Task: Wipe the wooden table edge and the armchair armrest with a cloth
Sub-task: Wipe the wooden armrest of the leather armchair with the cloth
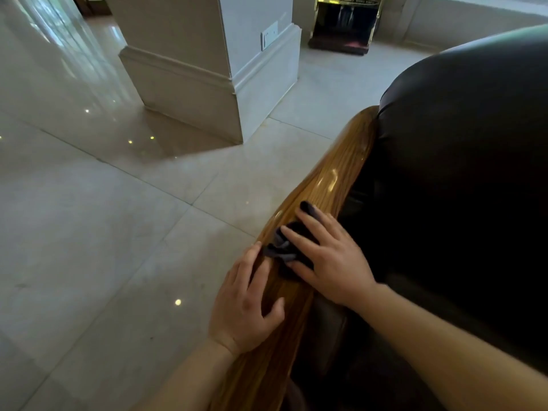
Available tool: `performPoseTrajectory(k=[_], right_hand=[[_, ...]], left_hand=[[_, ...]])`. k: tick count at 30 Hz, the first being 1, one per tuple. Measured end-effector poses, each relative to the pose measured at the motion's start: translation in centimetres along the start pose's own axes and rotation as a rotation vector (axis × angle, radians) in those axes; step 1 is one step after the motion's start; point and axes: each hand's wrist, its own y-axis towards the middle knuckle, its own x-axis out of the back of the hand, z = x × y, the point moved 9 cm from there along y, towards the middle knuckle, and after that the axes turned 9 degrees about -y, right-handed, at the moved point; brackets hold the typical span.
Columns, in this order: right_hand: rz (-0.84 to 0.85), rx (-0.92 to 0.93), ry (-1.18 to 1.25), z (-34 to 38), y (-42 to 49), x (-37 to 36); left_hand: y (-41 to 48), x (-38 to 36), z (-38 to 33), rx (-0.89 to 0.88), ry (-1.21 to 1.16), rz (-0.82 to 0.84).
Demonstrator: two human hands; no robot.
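A glossy wooden armrest (332, 173) runs from the lower middle up to the dark leather armchair back (462, 143). A small dark grey cloth (281, 247) lies bunched on the armrest. My right hand (329, 259) presses flat on the cloth with fingers spread, covering most of it. My left hand (246, 304) rests on the armrest's outer side just below the cloth, its fingertips touching the cloth's edge. No wooden table is in view.
Pale polished floor tiles (103, 232) fill the left side. A square white pillar (207, 69) with a moulded base stands ahead. A dark cabinet with gold trim (344, 22) stands by the far wall.
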Motion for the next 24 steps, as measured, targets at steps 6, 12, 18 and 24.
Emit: performPoseTrajectory(k=[6,12,18,24], right_hand=[[0.044,-0.385,0.039,-4.2,5.3,0.2],[-0.028,0.027,-0.02,2.6,-1.7,-0.1],[-0.088,-0.078,0.053,2.1,-1.7,0.1],[-0.044,-0.121,-0.018,5.6,-3.3,-0.9]], left_hand=[[0.2,-0.2,0.0,-0.009,0.034,0.017],[-1.2,-0.2,0.1,-0.023,0.047,0.099],[-6.6,0.1,1.4,-0.109,0.125,0.172],[-7.2,-0.5,1.3,-0.05,0.091,0.171]])
